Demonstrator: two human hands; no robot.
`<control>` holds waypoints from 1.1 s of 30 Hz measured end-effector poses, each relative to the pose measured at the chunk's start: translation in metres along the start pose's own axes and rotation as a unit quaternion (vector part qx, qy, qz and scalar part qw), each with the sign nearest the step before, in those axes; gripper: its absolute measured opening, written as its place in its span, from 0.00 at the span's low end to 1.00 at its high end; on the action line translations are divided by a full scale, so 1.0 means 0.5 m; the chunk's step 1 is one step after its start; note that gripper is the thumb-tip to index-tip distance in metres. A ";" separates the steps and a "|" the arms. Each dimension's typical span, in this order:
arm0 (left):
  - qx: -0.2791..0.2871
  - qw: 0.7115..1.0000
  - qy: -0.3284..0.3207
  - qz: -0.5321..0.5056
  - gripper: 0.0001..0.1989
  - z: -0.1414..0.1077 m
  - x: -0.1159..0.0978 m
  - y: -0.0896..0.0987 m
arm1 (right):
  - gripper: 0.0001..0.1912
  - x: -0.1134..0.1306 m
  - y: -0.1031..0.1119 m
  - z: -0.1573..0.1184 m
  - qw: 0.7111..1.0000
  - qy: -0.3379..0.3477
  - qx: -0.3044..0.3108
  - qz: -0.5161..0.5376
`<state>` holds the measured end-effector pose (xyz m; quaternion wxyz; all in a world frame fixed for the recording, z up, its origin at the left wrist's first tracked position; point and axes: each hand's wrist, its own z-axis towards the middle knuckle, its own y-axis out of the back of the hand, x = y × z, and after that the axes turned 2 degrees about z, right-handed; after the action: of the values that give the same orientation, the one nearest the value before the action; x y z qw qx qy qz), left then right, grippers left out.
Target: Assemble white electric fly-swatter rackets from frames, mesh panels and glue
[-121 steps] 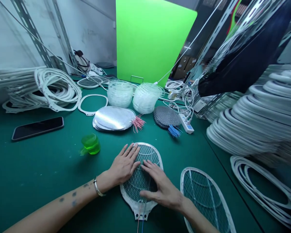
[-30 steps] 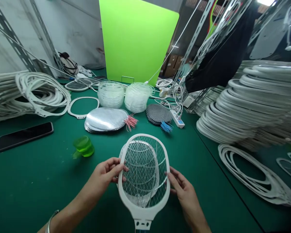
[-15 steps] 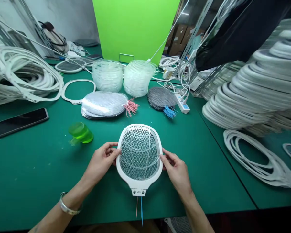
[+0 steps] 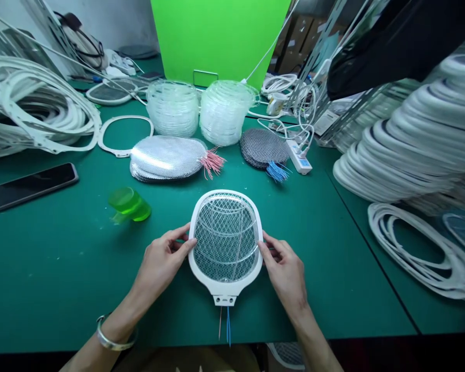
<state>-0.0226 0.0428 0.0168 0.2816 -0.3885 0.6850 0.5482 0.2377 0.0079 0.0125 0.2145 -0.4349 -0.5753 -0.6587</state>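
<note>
Between my two hands is a white mosquito swatter head (image 4: 225, 237), an oval plastic frame with metal mesh inside. A red wire and a blue wire (image 4: 228, 326) hang from its narrow neck, which points toward me. My left hand (image 4: 165, 258) pinches the left rim, thumb on top and fingers partly hidden beneath. On the opposite rim, my right hand (image 4: 284, 266) grips in the same way. Beyond it lie a stack of silvery mesh sheets (image 4: 166, 157) with red wires and a stack of dark mesh sheets (image 4: 263, 147) with blue wires.
A green translucent cup-like item (image 4: 129, 204) and a phone (image 4: 33, 186) are on the left. White frames are piled at left (image 4: 42, 108) and right (image 4: 411, 150). Two bundles of clear rings (image 4: 172, 111) stand before a green panel (image 4: 220, 41). A power strip (image 4: 299, 156) lies behind.
The view has shifted slightly, so the table things sit a little higher in the picture. Both hands keep their hold on the swatter head, which appears slightly more tilted.
</note>
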 end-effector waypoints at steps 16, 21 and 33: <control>-0.009 0.989 -0.010 0.149 0.23 0.000 -0.017 -0.009 | 0.26 -0.005 -0.011 0.004 0.996 0.005 0.011 -0.086; -0.015 0.987 -0.014 0.161 0.22 0.000 -0.016 -0.013 | 0.26 -0.008 -0.010 0.001 0.995 0.011 0.009 -0.097; -0.024 0.977 0.005 0.212 0.18 -0.008 -0.026 -0.016 | 0.25 -0.013 -0.010 -0.004 0.988 0.011 0.017 -0.152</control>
<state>-0.0088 0.0413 0.0242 0.1459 -0.2438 0.7401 0.6095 0.2366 0.0061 0.0047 0.1253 -0.3310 -0.6433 -0.6789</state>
